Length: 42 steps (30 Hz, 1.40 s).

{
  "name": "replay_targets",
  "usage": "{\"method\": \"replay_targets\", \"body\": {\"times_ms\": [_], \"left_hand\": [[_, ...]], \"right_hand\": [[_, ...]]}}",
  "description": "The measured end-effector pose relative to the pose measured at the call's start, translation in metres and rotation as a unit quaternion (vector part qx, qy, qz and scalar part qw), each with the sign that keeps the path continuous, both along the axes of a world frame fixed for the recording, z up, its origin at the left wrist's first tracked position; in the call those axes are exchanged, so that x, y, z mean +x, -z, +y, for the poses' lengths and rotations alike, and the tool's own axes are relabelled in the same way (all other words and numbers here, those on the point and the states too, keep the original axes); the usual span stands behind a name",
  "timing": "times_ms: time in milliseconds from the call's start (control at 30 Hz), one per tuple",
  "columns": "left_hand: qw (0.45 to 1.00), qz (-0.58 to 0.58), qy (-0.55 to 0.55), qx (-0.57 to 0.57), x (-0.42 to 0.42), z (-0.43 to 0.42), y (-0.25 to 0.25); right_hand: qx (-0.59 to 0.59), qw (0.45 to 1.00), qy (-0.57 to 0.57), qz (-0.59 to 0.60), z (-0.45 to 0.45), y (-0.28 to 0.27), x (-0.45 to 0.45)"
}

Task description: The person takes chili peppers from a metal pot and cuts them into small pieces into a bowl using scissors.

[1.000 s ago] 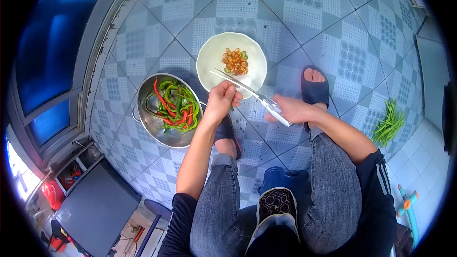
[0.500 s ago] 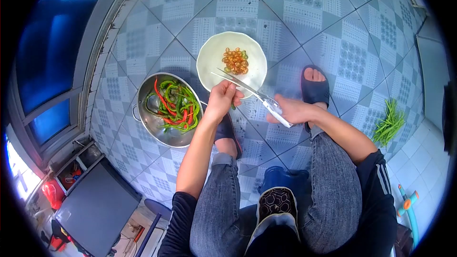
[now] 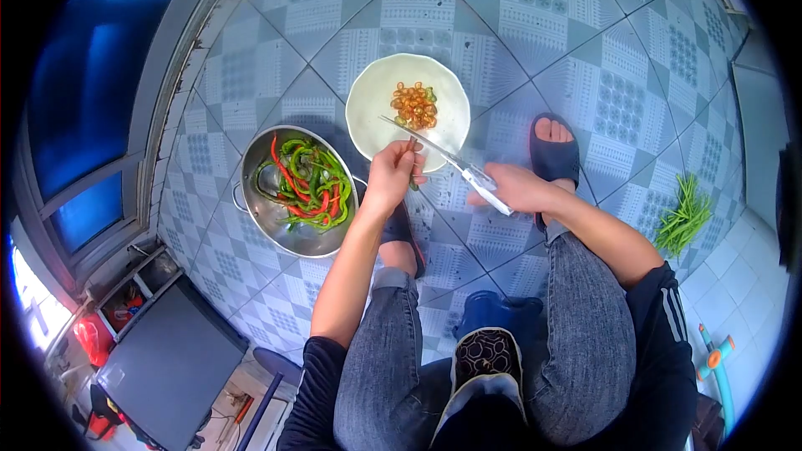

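Note:
My left hand [image 3: 394, 174] is closed on a small dark pepper piece [image 3: 413, 144] at the near rim of the pale bowl [image 3: 368, 108]. Cut orange-red and green pepper pieces [image 3: 414, 105] lie in that bowl. My right hand [image 3: 511, 188] grips white-handled scissors [image 3: 478, 180], whose blades look closed and point up-left over the bowl's near side. Left of the bowl, a steel pot [image 3: 292, 240] with a side handle holds long red and green peppers [image 3: 313, 182].
A bunch of green stalks [image 3: 683, 215] lies on the tiled floor at the right. My sandalled feet flank the work area. A dark-topped cabinet [image 3: 167, 367] stands lower left, and a teal and orange object [image 3: 717, 359] lies lower right.
The scissor blades have come together, and my right hand has moved slightly. The piece in my left hand now shows above the fingertips.

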<state>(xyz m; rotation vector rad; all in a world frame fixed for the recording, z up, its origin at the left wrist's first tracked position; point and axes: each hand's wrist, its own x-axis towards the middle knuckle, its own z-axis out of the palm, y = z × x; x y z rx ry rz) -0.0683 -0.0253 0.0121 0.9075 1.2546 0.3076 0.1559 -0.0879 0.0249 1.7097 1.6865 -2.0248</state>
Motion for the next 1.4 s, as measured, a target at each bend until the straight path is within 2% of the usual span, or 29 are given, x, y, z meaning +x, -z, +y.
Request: {"method": "replay_targets", "body": {"times_ms": [100, 167, 467, 600, 667, 733, 867, 1067, 1167, 1400], "left_hand": [[0.999, 0.020, -0.012, 0.024, -0.001, 0.002, -0.002], [0.998, 0.001, -0.062, -0.028, 0.001, 0.004, -0.008], [0.999, -0.011, 0.008, -0.043, -0.003, 0.005, -0.007], [0.999, 0.011, -0.006, -0.041, 0.000, 0.004, -0.011], [0.998, 0.001, -0.049, -0.041, 0.001, 0.003, -0.008], [0.998, 0.008, -0.047, -0.044, -0.001, 0.004, -0.006], [0.997, 0.009, -0.063, -0.051, 0.000, 0.008, -0.010], [0.997, 0.005, -0.038, -0.061, 0.003, 0.007, -0.009], [0.998, 0.003, -0.020, -0.052, 0.000, 0.007, -0.006], [0.998, 0.019, -0.030, -0.050, 0.002, 0.007, -0.007]], "right_hand": [[-0.011, 1.000, -0.013, 0.011, -0.005, 0.004, 0.001], [-0.008, 1.000, -0.016, 0.022, -0.010, 0.008, 0.001], [-0.003, 0.999, -0.014, 0.047, -0.006, 0.002, 0.001], [0.023, 0.998, 0.008, 0.050, -0.009, 0.011, 0.001], [0.028, 0.999, 0.013, 0.042, -0.007, 0.008, 0.001], [-0.004, 1.000, -0.008, 0.021, -0.002, 0.000, 0.002], [0.007, 0.999, -0.032, 0.009, -0.009, 0.008, 0.003], [-0.015, 0.999, -0.005, 0.041, -0.009, 0.003, 0.002], [0.013, 0.999, -0.005, 0.047, -0.008, 0.004, 0.002], [0.000, 1.000, -0.014, 0.011, 0.000, -0.002, 0.003]]}}
